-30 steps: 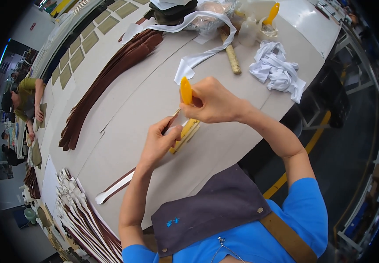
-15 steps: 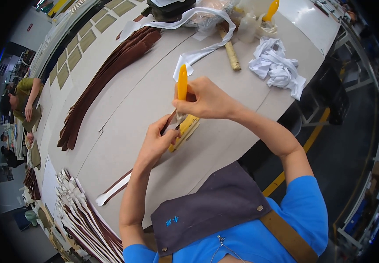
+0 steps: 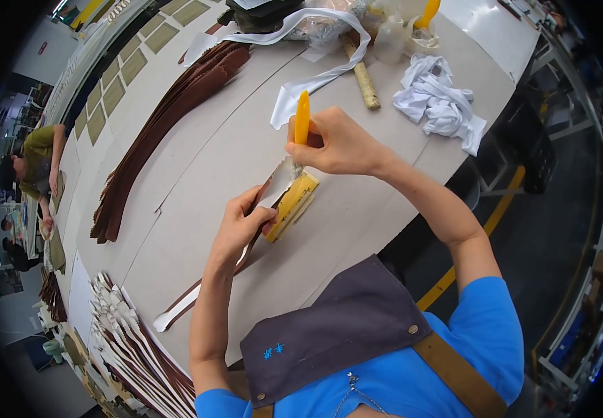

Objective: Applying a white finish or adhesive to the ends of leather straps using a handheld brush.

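My right hand (image 3: 340, 143) is closed round a brush with a yellow handle (image 3: 303, 115), held upright. Its bristle end meets the far end of a brown strip (image 3: 278, 180), where the pale upper face looks coated. Pinched between the thumb and fingers of my left hand (image 3: 246, 219), that strip runs back under my left forearm. Its white-faced tail (image 3: 168, 317) lies on the table at the lower left. Just right of my left hand, a yellow block (image 3: 294, 207) lies on the table beneath the strip's edge.
A brown strip stack (image 3: 169, 125) lies at left, white-edged strips (image 3: 134, 334) at lower left. Farther off are a white ribbon (image 3: 315, 87), a rod-like handle (image 3: 364, 83), a crumpled white cloth (image 3: 437, 101) and a pot (image 3: 423, 40) with another yellow-handled brush. A co-worker (image 3: 36, 160) is at far left.
My right hand and the brush have moved slightly right and away from my left hand, toward the strip's far end. More of the strip's pale face now shows.
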Motion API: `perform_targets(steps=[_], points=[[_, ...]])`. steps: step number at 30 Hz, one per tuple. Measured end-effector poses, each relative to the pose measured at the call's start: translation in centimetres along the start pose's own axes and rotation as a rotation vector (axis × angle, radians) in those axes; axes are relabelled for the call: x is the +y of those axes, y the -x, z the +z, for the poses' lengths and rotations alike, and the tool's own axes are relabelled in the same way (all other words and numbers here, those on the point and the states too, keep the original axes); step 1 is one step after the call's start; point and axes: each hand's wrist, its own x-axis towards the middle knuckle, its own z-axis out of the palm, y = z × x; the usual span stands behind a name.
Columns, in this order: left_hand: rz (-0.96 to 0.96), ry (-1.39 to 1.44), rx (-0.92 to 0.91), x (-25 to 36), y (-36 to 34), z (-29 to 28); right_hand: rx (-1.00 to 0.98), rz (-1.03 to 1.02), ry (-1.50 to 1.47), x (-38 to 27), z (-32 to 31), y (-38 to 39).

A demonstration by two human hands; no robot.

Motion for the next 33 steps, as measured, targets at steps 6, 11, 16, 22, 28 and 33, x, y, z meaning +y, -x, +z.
perform_targets(steps=[6, 11, 16, 22, 28, 33], points=[[-0.008, 0.005, -0.018, -0.2, -0.5, -0.2, 0.073, -0.016, -0.036, -0.8, -1.4, 0.7], [-0.019, 0.006, -0.011, -0.2, -0.5, 0.3, 0.051, -0.196, 0.000, -2.4, -0.4, 1.6], [-0.030, -0.009, -0.028, 0.0, 0.1, 0.2, 0.018, -0.250, 0.018, -1.6, 1.5, 1.2], [-0.052, -0.017, -0.023, -0.1, 0.2, 0.1, 0.080, -0.160, 0.064, -1.0, 1.1, 1.6], [-0.031, 0.007, -0.033, -0.4, 0.2, 0.1, 0.026, -0.189, 0.059, -0.9, 1.4, 1.6], [-0.057, 0.072, -0.066, -0.7, 0.1, -0.6, 0.081, -0.161, 0.087, -0.5, -0.1, 1.5]])
